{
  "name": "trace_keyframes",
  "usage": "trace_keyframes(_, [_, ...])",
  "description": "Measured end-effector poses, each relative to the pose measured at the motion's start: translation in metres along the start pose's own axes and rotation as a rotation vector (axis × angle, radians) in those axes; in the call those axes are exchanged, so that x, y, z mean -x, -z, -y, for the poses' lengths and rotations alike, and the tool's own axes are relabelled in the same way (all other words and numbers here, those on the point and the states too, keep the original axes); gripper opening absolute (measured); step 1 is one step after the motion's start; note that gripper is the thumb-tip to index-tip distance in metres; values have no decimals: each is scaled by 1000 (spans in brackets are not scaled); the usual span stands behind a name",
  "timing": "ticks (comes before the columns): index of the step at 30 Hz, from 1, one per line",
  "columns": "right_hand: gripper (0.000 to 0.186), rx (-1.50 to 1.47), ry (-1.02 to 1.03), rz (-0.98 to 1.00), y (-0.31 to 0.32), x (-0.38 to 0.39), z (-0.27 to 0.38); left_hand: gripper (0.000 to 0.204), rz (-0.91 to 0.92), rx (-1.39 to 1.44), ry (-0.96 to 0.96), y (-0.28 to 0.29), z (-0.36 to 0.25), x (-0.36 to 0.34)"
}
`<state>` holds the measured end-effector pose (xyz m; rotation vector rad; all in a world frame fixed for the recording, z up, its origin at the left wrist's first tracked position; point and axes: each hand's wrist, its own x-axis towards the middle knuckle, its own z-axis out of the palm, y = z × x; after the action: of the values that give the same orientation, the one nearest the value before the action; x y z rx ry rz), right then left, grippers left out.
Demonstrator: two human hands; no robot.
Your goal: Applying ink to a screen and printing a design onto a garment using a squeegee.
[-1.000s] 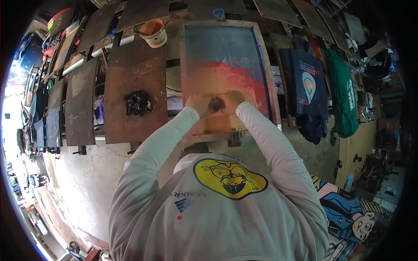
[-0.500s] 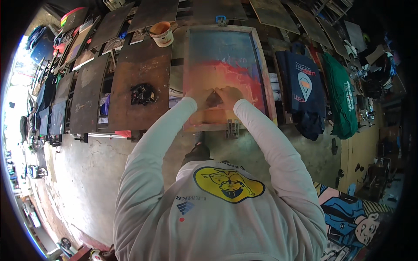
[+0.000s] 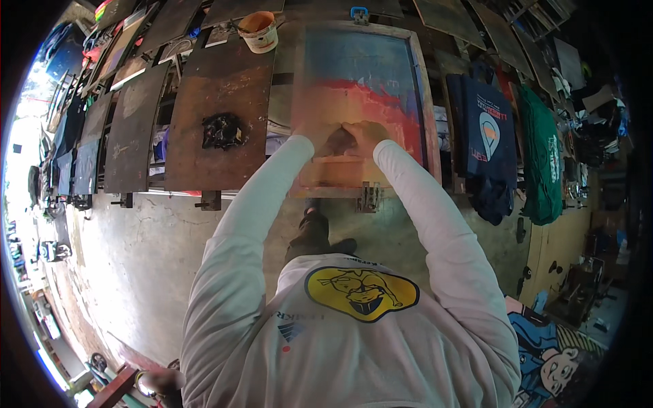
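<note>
A wood-framed printing screen (image 3: pixel 427 102) lies on the bench before me, its mesh blue at the far end and smeared red and orange nearer. My left hand (image 3: pixel 322 139) and my right hand (image 3: pixel 367 137) are side by side over its near half, fingers bent and thumbs meeting in the middle. Both seem closed on a dark squeegee (image 3: pixel 342 143), which they mostly hide. A metal hinge clamp (image 3: pixel 368 197) grips the near edge of the frame. At its far edge sits a blue clip (image 3: pixel 360 13).
Left of the screen, a brown board (image 3: pixel 218 81) bears a crumpled black bundle (image 3: pixel 224 130). An ink-stained white bucket (image 3: pixel 259 35) stands at that board's far corner. To the right hang a navy shirt (image 3: pixel 486 115) and green shirts (image 3: pixel 541 153). More boards line the bench.
The view has shifted slightly, so the bench and screen sit higher and a little to the right. My hands stay together over about the same part of the mesh.
</note>
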<state>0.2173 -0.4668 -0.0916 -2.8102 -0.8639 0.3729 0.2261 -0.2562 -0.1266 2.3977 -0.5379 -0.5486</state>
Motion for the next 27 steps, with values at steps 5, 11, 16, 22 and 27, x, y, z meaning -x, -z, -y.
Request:
trace_keyframes(5, [55, -72, 0, 52, -2, -11, -9, 66, 53, -63, -57, 2, 8, -12])
trace_keyframes(11, [70, -67, 0, 83, -2, -16, -17, 71, 141, -286, -231, 17, -2, -13])
trace_keyframes(16, [68, -76, -75, 49, -1, -9, -13, 72, 130, -241, -305, 16, 0, -19])
trace_keyframes(22, [58, -154, -222, -156, -10, 15, -6, 67, 313, 73, -222, 29, -17, -44])
trace_keyframes(27, [53, -200, -238, -161, 16, 21, -8, 38, 271, -608, -338, 53, -57, -37])
